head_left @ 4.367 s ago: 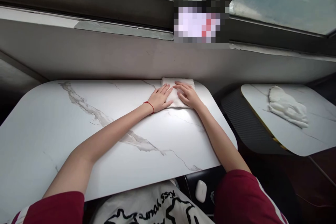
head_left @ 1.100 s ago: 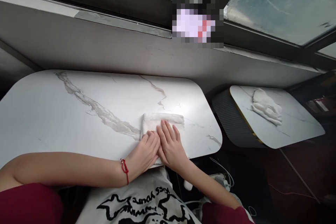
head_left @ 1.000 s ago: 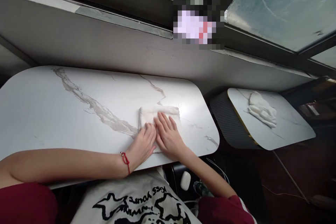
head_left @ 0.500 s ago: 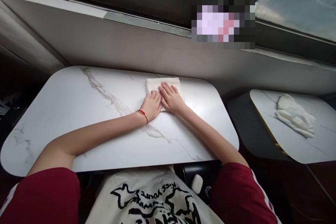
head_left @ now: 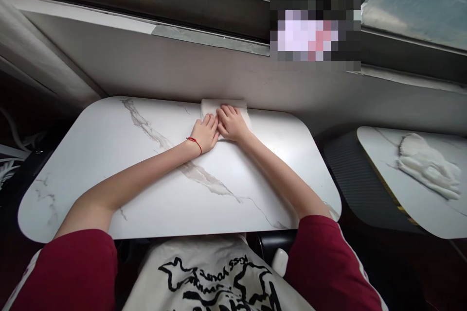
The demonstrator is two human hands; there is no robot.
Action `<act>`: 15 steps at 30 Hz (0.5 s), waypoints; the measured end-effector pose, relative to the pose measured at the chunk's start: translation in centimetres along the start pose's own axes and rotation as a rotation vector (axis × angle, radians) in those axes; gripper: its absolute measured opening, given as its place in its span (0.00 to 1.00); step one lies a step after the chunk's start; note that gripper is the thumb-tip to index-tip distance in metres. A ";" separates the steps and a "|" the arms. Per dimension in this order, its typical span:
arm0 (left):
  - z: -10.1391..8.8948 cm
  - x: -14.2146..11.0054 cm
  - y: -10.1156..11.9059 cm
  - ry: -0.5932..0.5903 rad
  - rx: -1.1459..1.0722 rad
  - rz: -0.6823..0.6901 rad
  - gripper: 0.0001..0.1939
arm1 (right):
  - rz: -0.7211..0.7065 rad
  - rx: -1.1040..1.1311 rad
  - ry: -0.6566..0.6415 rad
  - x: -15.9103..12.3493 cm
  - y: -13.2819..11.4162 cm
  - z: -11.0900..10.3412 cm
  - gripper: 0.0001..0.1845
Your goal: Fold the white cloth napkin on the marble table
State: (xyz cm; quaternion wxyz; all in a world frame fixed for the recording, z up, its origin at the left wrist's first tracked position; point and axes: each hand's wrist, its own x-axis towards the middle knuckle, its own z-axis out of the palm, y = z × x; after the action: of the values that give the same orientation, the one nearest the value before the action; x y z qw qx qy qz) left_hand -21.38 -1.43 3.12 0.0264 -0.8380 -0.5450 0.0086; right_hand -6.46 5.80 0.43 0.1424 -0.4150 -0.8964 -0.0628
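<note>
A folded white cloth [head_left: 209,107] lies on the white marble-patterned tabletop [head_left: 153,194], at its far edge by the wall. My right hand [head_left: 232,123] rests palm down over the cloth's middle, fingers spread and slightly bent. Against it, my left hand [head_left: 205,133] lies palm down on the cloth's near left part, its fingers stretched forward. The fingers of both hands meet side by side. Part of the cloth is hidden beneath them. A red string bracelet [head_left: 194,143] circles my left wrist.
To the right stands a second marble-patterned table [head_left: 383,155] bearing a crumpled white cloth [head_left: 428,165]. Behind the tabletop rises a wall [head_left: 164,70] with windows above it. A small white case [head_left: 280,261] sits below the near edge, and white cables [head_left: 10,163] lie at the far left.
Both hands have pushed the cloth away from me, up to the tabletop's far edge. The fingers of my right hand are more bent. The camera view has shifted slightly.
</note>
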 end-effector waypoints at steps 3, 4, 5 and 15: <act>0.3 0.1 -0.2 0.028 -0.009 0.002 0.31 | 0.004 -0.020 -0.022 0.3 -0.2 -0.4 0.22; 0.3 0.2 -0.3 0.035 -0.010 0.007 0.31 | 0.005 -0.023 -0.030 0.3 -0.3 -0.5 0.22; 0.2 0.2 -0.5 0.039 -0.008 0.016 0.31 | 0.008 -0.024 -0.036 0.3 -0.3 -0.6 0.22; -0.9 -4.2 -2.7 0.047 -0.001 0.064 0.28 | 0.117 -0.036 -0.067 -1.5 -5.5 -0.4 0.29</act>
State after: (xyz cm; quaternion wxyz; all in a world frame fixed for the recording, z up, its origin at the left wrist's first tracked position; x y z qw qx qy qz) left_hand -25.49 -4.25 4.11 0.0387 -0.8550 -0.5170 -0.0104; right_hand -9.68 1.05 0.39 0.1083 -0.4709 -0.8737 -0.0565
